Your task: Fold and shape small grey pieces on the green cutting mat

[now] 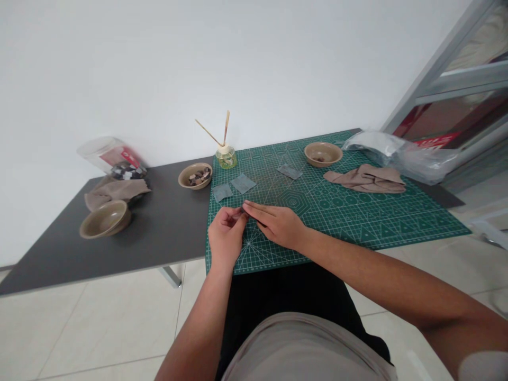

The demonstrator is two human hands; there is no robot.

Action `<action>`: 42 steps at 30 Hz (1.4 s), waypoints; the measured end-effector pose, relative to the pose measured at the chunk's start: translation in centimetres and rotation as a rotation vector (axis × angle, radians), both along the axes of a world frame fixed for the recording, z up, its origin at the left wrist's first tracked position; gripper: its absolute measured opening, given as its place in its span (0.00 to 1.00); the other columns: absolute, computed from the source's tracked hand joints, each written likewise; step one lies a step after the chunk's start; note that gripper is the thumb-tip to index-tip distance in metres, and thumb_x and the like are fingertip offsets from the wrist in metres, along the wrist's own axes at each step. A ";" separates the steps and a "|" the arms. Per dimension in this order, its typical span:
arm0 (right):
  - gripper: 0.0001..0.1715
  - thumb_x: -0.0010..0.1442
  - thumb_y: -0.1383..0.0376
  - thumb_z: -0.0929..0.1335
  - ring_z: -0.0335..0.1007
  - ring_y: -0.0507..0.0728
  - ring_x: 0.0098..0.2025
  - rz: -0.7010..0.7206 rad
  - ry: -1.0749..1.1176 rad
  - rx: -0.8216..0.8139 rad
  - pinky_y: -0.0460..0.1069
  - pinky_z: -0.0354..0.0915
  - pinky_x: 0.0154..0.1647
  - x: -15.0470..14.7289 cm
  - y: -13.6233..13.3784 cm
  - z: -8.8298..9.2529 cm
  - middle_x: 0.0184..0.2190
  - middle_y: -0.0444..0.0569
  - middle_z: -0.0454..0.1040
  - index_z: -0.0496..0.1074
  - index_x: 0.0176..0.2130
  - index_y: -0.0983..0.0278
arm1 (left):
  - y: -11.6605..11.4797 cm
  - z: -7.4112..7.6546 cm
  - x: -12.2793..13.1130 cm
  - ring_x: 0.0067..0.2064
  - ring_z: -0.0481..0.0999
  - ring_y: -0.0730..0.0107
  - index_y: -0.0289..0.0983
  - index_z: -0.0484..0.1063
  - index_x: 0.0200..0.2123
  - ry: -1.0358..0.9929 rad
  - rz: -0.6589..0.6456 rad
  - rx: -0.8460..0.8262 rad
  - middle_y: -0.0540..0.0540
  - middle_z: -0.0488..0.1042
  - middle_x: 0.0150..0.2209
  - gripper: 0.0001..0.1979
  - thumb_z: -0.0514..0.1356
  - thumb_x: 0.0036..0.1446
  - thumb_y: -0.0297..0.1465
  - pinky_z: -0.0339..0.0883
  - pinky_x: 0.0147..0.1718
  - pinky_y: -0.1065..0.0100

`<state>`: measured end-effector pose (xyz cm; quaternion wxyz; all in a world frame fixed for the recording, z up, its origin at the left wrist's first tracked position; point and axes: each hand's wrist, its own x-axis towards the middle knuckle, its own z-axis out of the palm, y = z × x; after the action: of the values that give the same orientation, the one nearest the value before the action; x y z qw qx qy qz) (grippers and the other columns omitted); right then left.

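Over the green cutting mat (349, 211), my left hand (227, 234) and my right hand (281, 225) meet at the fingertips. Between them a small dark piece (243, 210) is pinched; fingers cover most of it, so its kind cannot be told. My right fingers lie across its top while my left thumb and fingers grip it from the side. Just beyond the hands lie two thin grey-blue squares (243, 183), with a third similar square (290, 171) farther right. A tan bowl (182, 180) behind my left hand holds several small brown, dark and pale pieces.
At the back stands a reed diffuser bottle (226, 157). Another bowl (331, 154) with a few dark bits, a brown cloth (369, 179) and a clear plastic bag (413, 159) are right. On the left are a bowl (105, 218), another cloth (115, 191) and a clear container (103, 151).
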<state>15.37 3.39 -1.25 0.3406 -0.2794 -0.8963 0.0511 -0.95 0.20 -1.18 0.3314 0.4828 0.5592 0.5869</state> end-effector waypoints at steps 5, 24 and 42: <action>0.28 0.65 0.73 0.61 0.71 0.55 0.58 -0.040 0.011 -0.075 0.51 0.71 0.58 0.0 0.0 0.2 0.59 0.51 0.72 0.66 0.62 0.65 | -0.1 0.2 0.2 0.30 0.76 0.72 0.38 0.73 0.29 -0.060 0.000 -0.009 0.52 0.77 0.27 0.08 0.68 0.49 0.33 0.69 0.33 0.70; 0.27 0.65 0.71 0.62 0.77 0.56 0.51 -0.097 0.028 -0.185 0.52 0.74 0.51 0.0 0.3 0.0 0.53 0.52 0.77 0.66 0.62 0.64 | 0.2 0.3 0.2 0.30 0.74 0.73 0.38 0.70 0.28 -0.024 -0.043 0.024 0.52 0.75 0.28 0.08 0.67 0.50 0.32 0.68 0.33 0.70; 0.26 0.65 0.71 0.61 0.78 0.56 0.49 -0.172 0.137 -0.165 0.51 0.73 0.51 0.2 0.4 0.2 0.52 0.50 0.78 0.67 0.61 0.63 | 0.3 0.3 0.2 0.31 0.79 0.70 0.38 0.77 0.37 -0.108 -0.059 0.036 0.50 0.79 0.30 0.12 0.69 0.48 0.32 0.74 0.37 0.66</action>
<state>15.61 3.76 -1.01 0.3802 -0.3780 -0.8364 0.1142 -0.80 0.45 -0.93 0.3695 0.4723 0.5154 0.6121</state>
